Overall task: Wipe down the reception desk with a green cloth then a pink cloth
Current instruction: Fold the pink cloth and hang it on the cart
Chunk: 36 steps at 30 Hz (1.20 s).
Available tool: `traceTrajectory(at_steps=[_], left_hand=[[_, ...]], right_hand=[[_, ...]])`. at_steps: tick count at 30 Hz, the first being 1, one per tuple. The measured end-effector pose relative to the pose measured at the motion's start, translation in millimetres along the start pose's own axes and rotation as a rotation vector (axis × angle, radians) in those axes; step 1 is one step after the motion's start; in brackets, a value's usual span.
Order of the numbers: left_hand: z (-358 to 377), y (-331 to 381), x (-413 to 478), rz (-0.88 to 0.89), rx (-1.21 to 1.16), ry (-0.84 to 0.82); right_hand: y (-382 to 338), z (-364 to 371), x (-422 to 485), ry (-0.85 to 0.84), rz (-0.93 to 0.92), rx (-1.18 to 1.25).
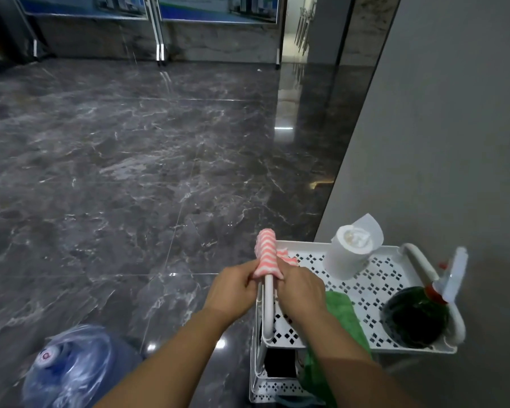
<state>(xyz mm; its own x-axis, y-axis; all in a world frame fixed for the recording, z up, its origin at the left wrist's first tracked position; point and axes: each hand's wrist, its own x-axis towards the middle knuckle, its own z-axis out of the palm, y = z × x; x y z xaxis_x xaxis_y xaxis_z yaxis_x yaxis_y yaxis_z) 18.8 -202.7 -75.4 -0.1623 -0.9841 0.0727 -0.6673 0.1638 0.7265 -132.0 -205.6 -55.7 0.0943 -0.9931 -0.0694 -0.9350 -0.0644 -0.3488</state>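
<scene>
Pink zigzag soft cloth [266,251] hangs over the white round cart handle [268,301]. L hand [233,290] & R hand [301,290] pinch its low edge, fingers curled tight. Fuzzy green cloth [340,310] lies in the white holey tray [374,287], under R arm. Near: paper roll [346,254], dark spray bottle [415,316], blue water jug [71,366].

Left hand [231,290], right hand [299,285] grip pink cloth [266,253] draped on cart handle [268,304].

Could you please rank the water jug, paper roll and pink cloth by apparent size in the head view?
1. water jug, though cropped by the frame.
2. paper roll.
3. pink cloth, folded and partly hidden, so not far behind the roll.
</scene>
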Motion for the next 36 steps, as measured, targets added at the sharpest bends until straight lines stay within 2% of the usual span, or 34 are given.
traceTrajectory(at_steps=[4, 6, 8, 10, 11, 13, 19, 23, 32, 36], left_hand=[[-10.5, -0.8, 8.0, -0.119, -0.178, -0.138], [-19.3, 16.5, 12.9, -0.294, -0.430, -0.091], [-20.9, 31.9, 24.5, -0.548, -0.681, -0.006], [-14.8, 38.8, 36.6, -0.740, -0.893, 0.003], [-10.7, 40.2, 41.9, -0.795, -0.990, -0.027], [0.6, 37.4, 49.9, -0.824, -1.037, -0.086], [18.6, 43.2, 48.9, -0.822, -1.078, -0.137], [22.5, 47.4, 43.1, -0.805, -1.077, -0.090], [10.6, 54.0, 40.3, -0.800, -1.020, -0.069], [5.7, 51.7, 35.0, -0.782, -0.992, -0.059]], right_hand=[[1.3, -11.9, -1.8, -0.104, 0.040, 0.053], [2.5, -14.7, 2.3, -0.190, 0.164, 0.408], [5.5, -19.4, 12.7, -0.140, 0.309, 0.876], [5.4, -25.3, 20.6, -0.101, 0.465, 1.182], [2.6, -25.6, 22.2, -0.104, 0.540, 1.293], [-8.8, -16.5, 25.7, -0.181, 0.582, 1.472], [-28.7, 8.8, 28.5, -0.227, 0.605, 1.621], [-32.9, 13.2, 26.7, -0.235, 0.617, 1.791], [-29.3, 5.3, 29.6, -0.306, 0.607, 1.725], [-28.5, 7.1, 34.4, -0.270, 0.607, 1.742]])
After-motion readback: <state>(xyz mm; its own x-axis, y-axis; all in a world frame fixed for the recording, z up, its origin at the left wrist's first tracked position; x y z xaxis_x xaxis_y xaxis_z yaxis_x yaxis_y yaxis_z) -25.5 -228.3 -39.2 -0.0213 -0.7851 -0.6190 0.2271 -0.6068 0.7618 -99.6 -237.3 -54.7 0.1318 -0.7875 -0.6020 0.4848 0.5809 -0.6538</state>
